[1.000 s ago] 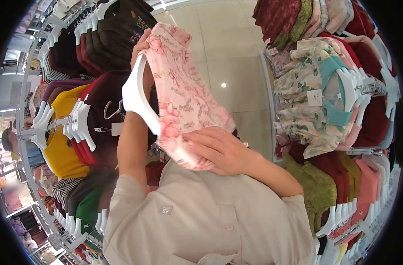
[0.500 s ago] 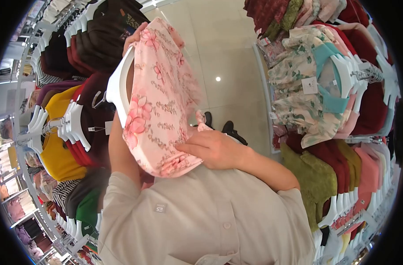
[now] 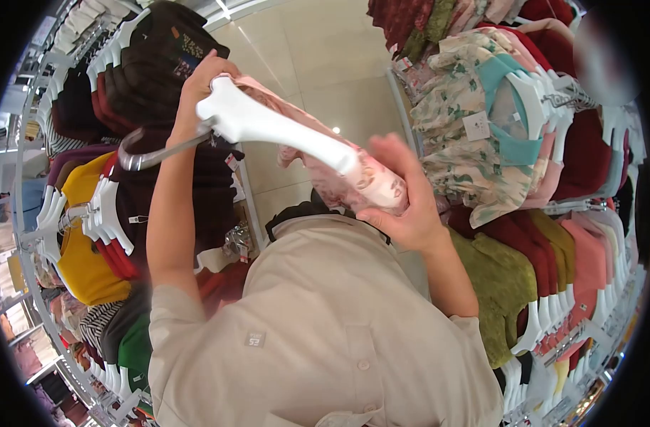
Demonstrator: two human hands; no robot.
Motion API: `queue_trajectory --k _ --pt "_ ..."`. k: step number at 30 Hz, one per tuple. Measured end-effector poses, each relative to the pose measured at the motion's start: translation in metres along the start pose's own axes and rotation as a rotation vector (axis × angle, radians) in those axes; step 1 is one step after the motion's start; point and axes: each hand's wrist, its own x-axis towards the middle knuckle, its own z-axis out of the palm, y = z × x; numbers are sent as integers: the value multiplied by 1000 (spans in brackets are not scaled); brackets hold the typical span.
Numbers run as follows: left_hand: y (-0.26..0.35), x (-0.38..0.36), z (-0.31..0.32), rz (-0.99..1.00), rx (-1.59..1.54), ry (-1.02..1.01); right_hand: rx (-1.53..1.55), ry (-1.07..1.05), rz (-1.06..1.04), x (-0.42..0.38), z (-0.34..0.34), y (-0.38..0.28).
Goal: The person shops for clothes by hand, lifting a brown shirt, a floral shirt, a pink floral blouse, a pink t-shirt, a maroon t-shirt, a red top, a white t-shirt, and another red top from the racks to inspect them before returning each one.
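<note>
A pink floral blouse (image 3: 385, 186) hangs on a white hanger (image 3: 275, 127) held in front of my chest. The hanger's metal hook (image 3: 143, 151), blurred by motion, points to the left. My left hand (image 3: 205, 77) is closed around the far shoulder end of the blouse and hanger. At the other end, my right hand (image 3: 410, 203) cups the blouse's shoulder between thumb and fingers; its fingertips are blurred. The hanger's white bar faces me, hiding much of the blouse behind it.
Racks of clothes flank me. To the left hang a yellow top (image 3: 90, 267) and dark brown tops (image 3: 143, 75). On the right are a leaf-print blouse with a teal collar (image 3: 456, 135) and an olive top (image 3: 492, 277). A tiled floor (image 3: 325, 64) runs between them.
The blouse has turned so its hanger and hook now face me instead of its floral front. My right hand has moved from the fabric's lower edge to the right shoulder end.
</note>
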Motion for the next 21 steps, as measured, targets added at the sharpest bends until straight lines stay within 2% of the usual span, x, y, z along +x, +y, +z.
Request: queue_trajectory --k 2,3,5,6,9,11,13,16,17,18,21 --pt "40 11 -5 -123 49 -124 -204 -196 22 7 -25 -9" --pt "72 18 -3 -338 15 -163 -320 -157 55 10 -31 -9" --pt "95 31 -1 -377 157 -275 -546 -80 124 14 -41 -6" --pt "102 36 1 -377 157 -326 -615 5 138 17 -47 -2" --pt "114 55 3 -412 153 -463 -731 52 132 22 -64 9" --pt "119 62 6 -485 130 -562 -686 46 132 23 -75 16" --pt "119 64 6 -423 90 -596 -577 39 137 24 -84 19" --pt "111 66 -2 -395 -33 -610 -363 25 389 25 -94 6" --pt "106 65 -7 -400 -84 -613 -360 32 382 24 -98 5" --pt "98 66 -14 -524 -170 -656 -355 38 375 23 -102 6" --pt "83 52 -18 -537 -442 -542 -360 45 334 22 -115 8"
